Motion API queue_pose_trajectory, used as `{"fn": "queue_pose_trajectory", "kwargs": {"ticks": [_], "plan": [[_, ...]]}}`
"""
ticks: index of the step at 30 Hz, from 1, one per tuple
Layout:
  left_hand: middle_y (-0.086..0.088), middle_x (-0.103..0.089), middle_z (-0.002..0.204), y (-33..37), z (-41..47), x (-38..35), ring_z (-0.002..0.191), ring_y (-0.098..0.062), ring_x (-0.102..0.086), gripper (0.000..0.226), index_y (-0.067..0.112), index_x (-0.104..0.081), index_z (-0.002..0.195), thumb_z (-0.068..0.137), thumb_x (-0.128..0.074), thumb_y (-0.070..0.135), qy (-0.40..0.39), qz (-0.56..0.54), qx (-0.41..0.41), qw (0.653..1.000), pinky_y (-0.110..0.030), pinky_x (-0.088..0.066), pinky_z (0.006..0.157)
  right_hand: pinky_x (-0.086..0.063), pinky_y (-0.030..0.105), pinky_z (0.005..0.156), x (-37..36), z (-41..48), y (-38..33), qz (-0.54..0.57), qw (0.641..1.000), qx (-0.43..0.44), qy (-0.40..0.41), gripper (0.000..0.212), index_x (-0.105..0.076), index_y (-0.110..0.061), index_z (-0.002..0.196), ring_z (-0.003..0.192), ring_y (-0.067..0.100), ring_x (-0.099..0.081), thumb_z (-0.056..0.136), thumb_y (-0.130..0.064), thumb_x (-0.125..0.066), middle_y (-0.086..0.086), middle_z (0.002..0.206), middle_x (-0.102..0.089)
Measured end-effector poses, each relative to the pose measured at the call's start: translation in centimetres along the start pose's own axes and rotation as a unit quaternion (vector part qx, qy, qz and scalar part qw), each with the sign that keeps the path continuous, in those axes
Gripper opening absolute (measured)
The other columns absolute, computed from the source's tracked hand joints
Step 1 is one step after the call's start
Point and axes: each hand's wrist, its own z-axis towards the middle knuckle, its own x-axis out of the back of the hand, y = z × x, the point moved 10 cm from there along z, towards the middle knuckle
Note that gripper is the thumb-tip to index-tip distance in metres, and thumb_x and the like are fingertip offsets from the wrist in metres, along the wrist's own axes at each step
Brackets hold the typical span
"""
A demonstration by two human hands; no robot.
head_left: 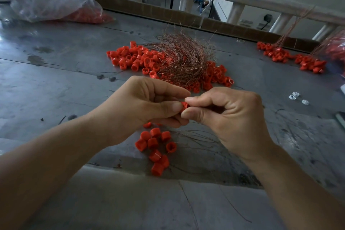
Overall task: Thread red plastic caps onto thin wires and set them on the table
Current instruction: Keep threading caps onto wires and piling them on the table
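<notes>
At mid-frame the left hand [149, 104] and right hand [229, 117] meet, thumb and forefinger of each pinched on one red cap [185, 105]. Below them a cluster of caps [156, 147] lies on the table [56, 80]; beyond, a wire bundle [183, 58] sprawls over a bigger cap heap [130, 58]. A plastic bag [56, 3] sits upper left. Thumbs hide most of the held cap — any wire in it is unclear.
</notes>
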Motion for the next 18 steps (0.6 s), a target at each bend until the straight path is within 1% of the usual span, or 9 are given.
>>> {"fn": "queue_pose_trajectory", "kwargs": {"ticks": [5, 7, 8, 10, 11, 13, 15, 17, 18], "plan": [[-0.011, -0.072, 0.074, -0.2, -0.1, -0.6, 0.068, -0.019, -0.070, 0.034, 0.014, -0.067, 0.100, 0.066, -0.069, 0.011, -0.043, 0.001, 0.007, 0.999, -0.019, -0.054, 0.057, -0.054, 0.022, 0.061, -0.3, 0.0, 0.4, 0.043, 0.998, -0.027, -0.027, 0.018, -0.064, -0.027, 0.078, 0.068, 0.008, -0.065, 0.062, -0.027, -0.073, -0.010, 0.074, -0.066], [-0.011, -0.072, 0.075, -0.2, -0.2, -0.9, 0.068, -0.019, -0.070, 0.036, 0.016, -0.070, 0.102, 0.066, -0.069, 0.013, -0.060, 0.000, 0.008, 0.998, -0.019, -0.053, 0.057, -0.051, 0.017, 0.062, -0.5, -0.1, 0.6, 0.058, 0.997, -0.036, -0.044, 0.020, -0.063, -0.029, 0.080, 0.070, 0.005, -0.063, 0.062, -0.032, -0.071, -0.012, 0.074, -0.064], [-0.011, -0.072, 0.075, -0.1, -0.2, -1.1, 0.069, -0.019, -0.070, 0.038, 0.016, -0.069, 0.103, 0.065, -0.068, 0.015, -0.072, 0.004, 0.008, 0.997, -0.019, -0.054, 0.058, -0.048, 0.013, 0.065, -0.8, -0.1, 0.7, 0.055, 0.996, -0.041, -0.060, 0.025, -0.064, -0.029, 0.086, 0.072, 0.001, -0.061, 0.062, -0.033, -0.070, -0.014, 0.075, -0.062], [-0.010, -0.072, 0.077, -0.1, -0.3, -1.3, 0.071, -0.022, -0.071, 0.040, 0.020, -0.067, 0.106, 0.065, -0.067, 0.017, -0.084, 0.010, 0.007, 0.996, -0.021, -0.054, 0.060, -0.043, 0.010, 0.070, -1.4, -0.1, 0.8, 0.032, 0.993, -0.040, -0.102, 0.034, -0.063, -0.027, 0.098, 0.076, -0.003, -0.056, 0.065, -0.031, -0.069, -0.015, 0.076, -0.057], [-0.011, -0.072, 0.078, -0.1, -0.2, -1.2, 0.072, -0.023, -0.071, 0.042, 0.021, -0.067, 0.107, 0.065, -0.068, 0.018, -0.080, 0.008, 0.010, 0.997, -0.022, -0.055, 0.060, -0.041, 0.010, 0.072, -1.8, -0.2, 0.7, 0.017, 0.992, -0.031, -0.122, 0.032, -0.063, -0.025, 0.099, 0.077, -0.004, -0.055, 0.068, -0.028, -0.068, -0.014, 0.078, -0.056], [-0.012, -0.072, 0.078, -0.2, -0.2, -1.1, 0.072, -0.024, -0.071, 0.043, 0.023, -0.064, 0.109, 0.067, -0.070, 0.016, -0.074, -0.006, 0.011, 0.997, -0.023, -0.055, 0.060, -0.040, 0.010, 0.071, -2.0, -0.2, 0.4, -0.010, 0.991, -0.009, -0.133, 0.025, -0.066, -0.021, 0.096, 0.077, -0.002, -0.053, 0.071, -0.027, -0.068, -0.008, 0.078, -0.056], [-0.014, -0.072, 0.081, 0.1, -0.3, -1.2, 0.075, -0.024, -0.071, 0.045, 0.022, -0.059, 0.113, 0.070, -0.074, 0.021, -0.077, -0.027, 0.005, 0.997, -0.023, -0.055, 0.062, -0.040, 0.010, 0.070, -1.7, -0.1, 0.0, -0.023, 0.993, 0.008, -0.118, 0.021, -0.069, -0.015, 0.091, 0.074, 0.000, -0.052, 0.074, -0.028, -0.066, -0.004, 0.077, -0.056], [-0.013, -0.072, 0.084, 0.5, -0.4, -1.6, 0.077, -0.023, -0.070, 0.059, 0.022, -0.056, 0.117, 0.064, -0.079, 0.029, -0.083, -0.032, -0.007, 0.996, -0.023, -0.054, 0.065, -0.040, 0.009, 0.068, -1.6, 0.0, -0.2, -0.037, 0.993, 0.019, -0.106, 0.021, -0.069, -0.009, 0.086, 0.074, -0.001, -0.049, 0.078, -0.027, -0.060, -0.007, 0.078, -0.052], [-0.012, -0.072, 0.084, 0.7, -0.4, -1.8, 0.077, -0.021, -0.070, 0.064, 0.024, -0.054, 0.118, 0.060, -0.079, 0.031, -0.082, -0.016, -0.016, 0.996, -0.022, -0.054, 0.066, -0.039, 0.009, 0.068, -1.7, 0.0, -0.3, -0.048, 0.993, 0.023, -0.106, 0.020, -0.068, -0.008, 0.084, 0.073, -0.002, -0.048, 0.080, -0.026, -0.060, -0.008, 0.079, -0.050]]}}
